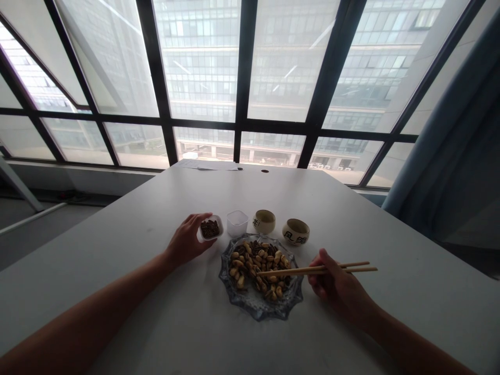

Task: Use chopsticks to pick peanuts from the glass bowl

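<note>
So, left to right: the left edge of the white surface (128, 229) runs on a diagonal from the bottom left up toward the windows (203, 67), and there's a wide stretch of room between that edge and the left arm. Some papers (207, 165) lie at the far edge, with a good deep strip of surface between them and the dishes.

The left hand (188, 239) is curled around a small clear tub (220, 234), fingers on the far side and thumb on the near side. Dark seeds (210, 228) sit in it. Can't tell if it's resting or lifted. Just right of it stands a second clear tub (237, 224), then a beige cup (264, 224) with dark lettering.

In front of those, pretty much between the hands, is the scalloped glass dish (253, 310) with peanuts and pistachios (238, 265) plus more dark seeds. A second lettered cup (296, 233) stands behind its right side.

The right hand (332, 281), just off the dish's right rim, is closed on wooden chopsticks (300, 271). They reach left over the rim with their tips at the nuts; can't tell if they're pinching one. Past that hand there's decent room out to the slanting right edge, with a blue curtain (453, 140) beyond it.
</note>
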`<state>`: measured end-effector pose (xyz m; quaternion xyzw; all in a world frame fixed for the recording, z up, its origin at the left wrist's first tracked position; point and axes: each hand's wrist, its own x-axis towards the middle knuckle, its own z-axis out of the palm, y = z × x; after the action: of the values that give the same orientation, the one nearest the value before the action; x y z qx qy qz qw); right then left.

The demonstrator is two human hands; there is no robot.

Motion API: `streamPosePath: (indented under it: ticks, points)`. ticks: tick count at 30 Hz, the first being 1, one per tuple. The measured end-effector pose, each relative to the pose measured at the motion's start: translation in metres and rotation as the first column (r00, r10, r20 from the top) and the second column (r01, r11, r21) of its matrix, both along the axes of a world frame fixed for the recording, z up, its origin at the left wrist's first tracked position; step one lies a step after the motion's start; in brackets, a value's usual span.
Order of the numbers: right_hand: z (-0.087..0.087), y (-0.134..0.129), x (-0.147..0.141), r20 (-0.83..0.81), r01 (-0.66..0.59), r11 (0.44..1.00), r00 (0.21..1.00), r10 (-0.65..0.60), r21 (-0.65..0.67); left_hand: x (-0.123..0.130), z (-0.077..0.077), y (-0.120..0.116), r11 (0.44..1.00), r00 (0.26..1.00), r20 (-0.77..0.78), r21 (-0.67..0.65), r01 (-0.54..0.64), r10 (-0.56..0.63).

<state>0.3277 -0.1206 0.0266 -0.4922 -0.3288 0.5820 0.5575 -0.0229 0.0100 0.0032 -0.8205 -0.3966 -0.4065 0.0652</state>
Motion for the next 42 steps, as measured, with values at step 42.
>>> streamPosePath:
  ticks: [42]
  points:
    - [0.085,0.01,-0.008,0.688,-0.417,0.889,0.703,0.181,0.192,0.001,0.006,-0.008,0.977,0.996,0.03,-0.2,-0.077,0.084]
